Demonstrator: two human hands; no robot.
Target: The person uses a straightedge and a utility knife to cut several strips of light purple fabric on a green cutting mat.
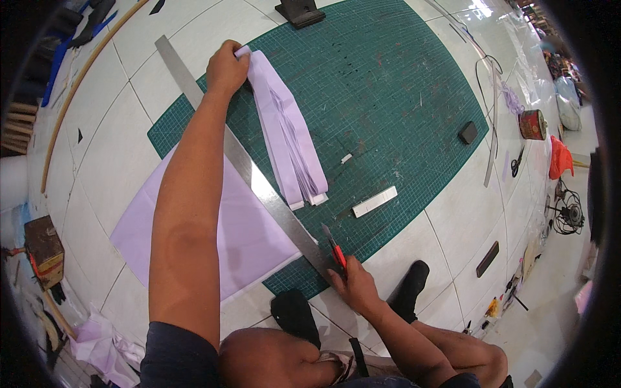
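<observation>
My left hand [228, 68] is closed on the far end of a folded bundle of lilac fabric strips [283, 123], which lies lengthwise on a green cutting mat [388, 84]. In my right hand [357, 288] is a red utility knife [337, 252], its blade pointing away from me. That hand is beside the near end of a long steel ruler [259, 184]. The ruler runs diagonally, along the edge of a larger lilac fabric sheet [252, 242]. My left forearm crosses above the sheet and hides part of it and of the ruler.
A white metal bar [375, 202] and a small dark block [468, 132] lie on the mat. A black metal block [300, 13] stands at its far edge. Scissors [517, 161] and a round tin [532, 125] are at right. A wooden mallet [44, 252] lies left.
</observation>
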